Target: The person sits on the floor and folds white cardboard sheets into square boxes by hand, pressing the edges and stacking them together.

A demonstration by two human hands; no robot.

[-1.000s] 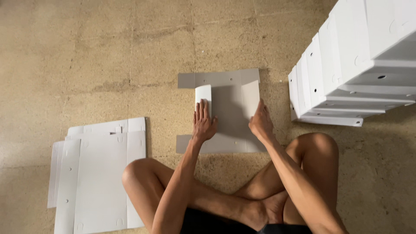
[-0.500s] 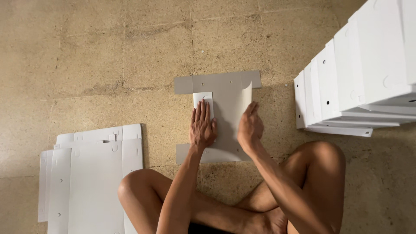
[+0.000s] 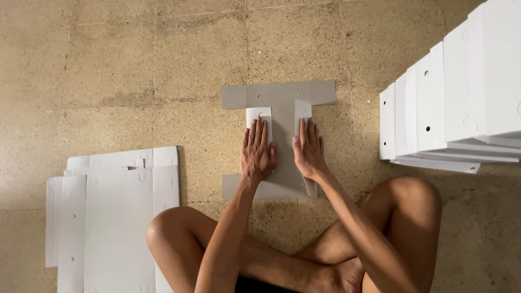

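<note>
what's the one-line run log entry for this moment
left hand: flat on folded left flap | right hand: flat on folded right flap | cardboard blank: grey, on floor | flat white blanks: left | assembled white boxes: right

The left hand (image 3: 257, 154) and right hand (image 3: 309, 153) cover the middles of the cardboard blank's (image 3: 278, 96) folded side flaps, while the stack of flat blanks (image 3: 111, 217) runs off the bottom edge and the assembled white boxes (image 3: 456, 92) off the right.

Grey cardboard sheet (image 3: 282, 97), white boxes (image 3: 461, 97), speckled tan floor (image 3: 135, 65).
</note>
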